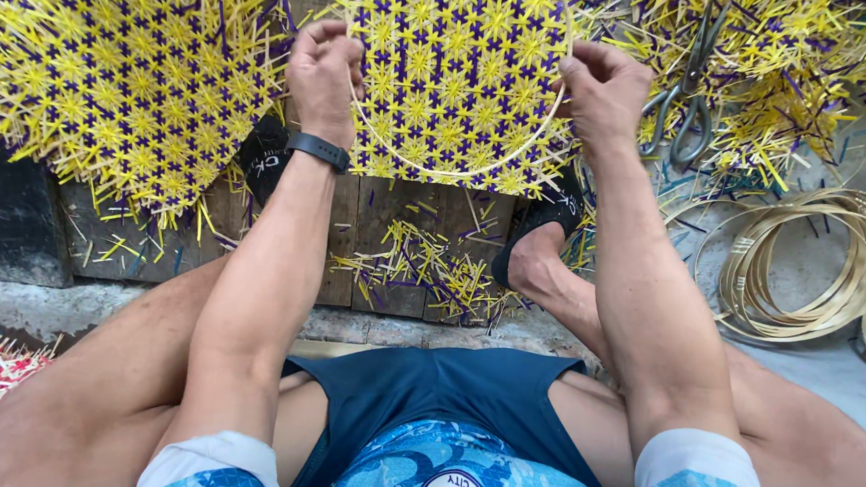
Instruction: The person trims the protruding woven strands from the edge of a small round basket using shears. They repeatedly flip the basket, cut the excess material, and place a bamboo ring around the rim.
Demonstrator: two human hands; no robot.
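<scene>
Hands meet on a round woven panel (459, 70) of yellow and purple strips that lies over the far edge of the wooden boards (395, 216). The left hand (323, 71), a dark band at its wrist, is curled closed on the panel's left side where a thin cane hoop (438, 169) curves under the weave. The right hand (603, 88) pinches the hoop and the panel's right rim between thumb and fingers. By the look of it, the hoop is being fitted to the weave as its rim, though whether it is already bound anywhere I cannot tell from this angle. Holding the ring true against the pattern calls for even pressure from both sides.

A second woven panel (113, 63) lies at the boards' left edge. Shears (687, 109) rest on more weave at the right, above a coil of spare hoops (813, 262). Cut strip ends (431, 269) litter the near edge of the boards. No packages or signs are in view.
</scene>
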